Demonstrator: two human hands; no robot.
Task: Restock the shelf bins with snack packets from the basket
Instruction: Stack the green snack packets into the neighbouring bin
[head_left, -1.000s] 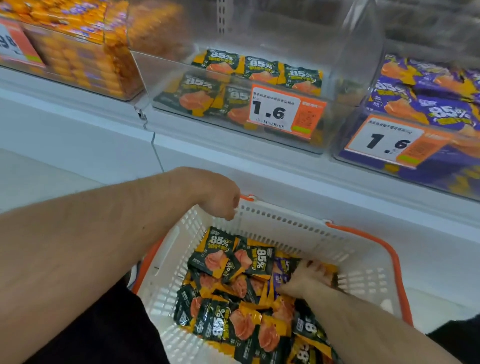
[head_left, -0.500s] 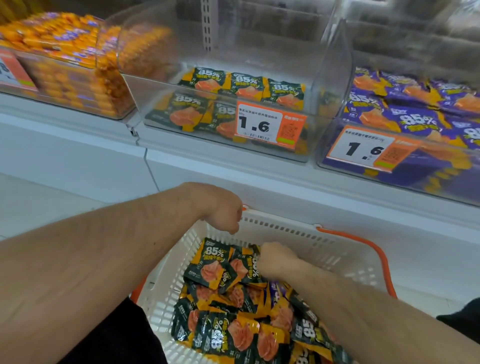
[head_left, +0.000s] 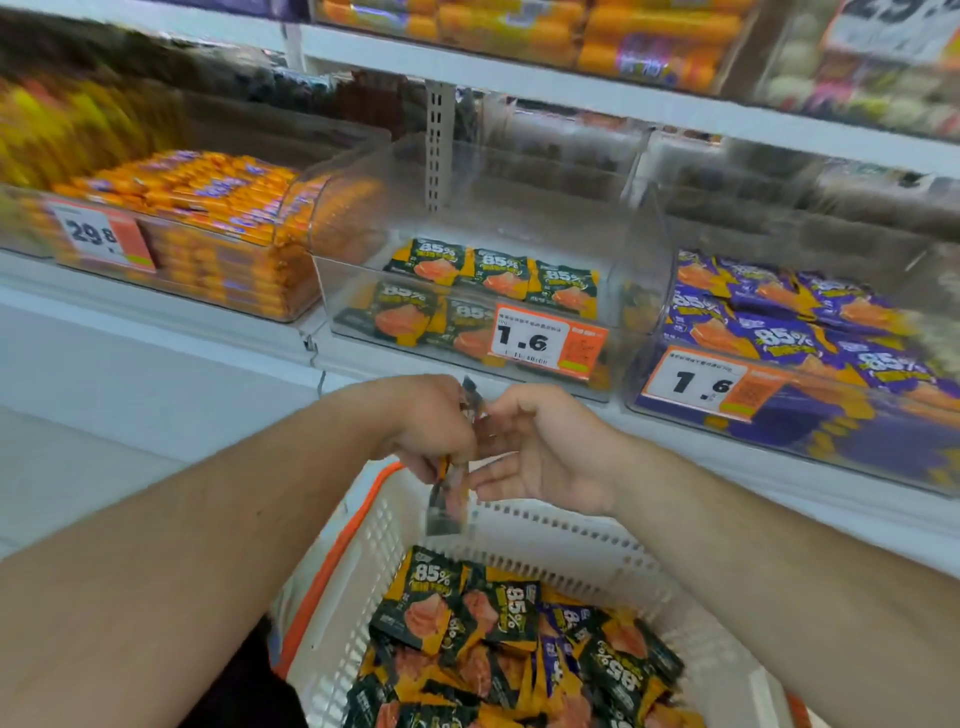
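Hands meet above the basket (head_left: 545, 525), just below the middle bin (head_left: 641, 291). The left hand (head_left: 426, 426) has its fingers curled round a dark packet (head_left: 447, 499), held edge-on so that one end sticks up past the knuckles and the other hangs down toward the basket's far wall. The right hand (head_left: 550, 447) is palm-up beside it, fingers loosely spread, fingertips touching the same packet. Inside the basket lies a heap of black-and-orange packets (head_left: 509, 644). The middle bin holds a few matching packets (head_left: 488, 275) behind a 1.6 tag (head_left: 548, 340); the bin to its right is full of purple packets (head_left: 779, 322).
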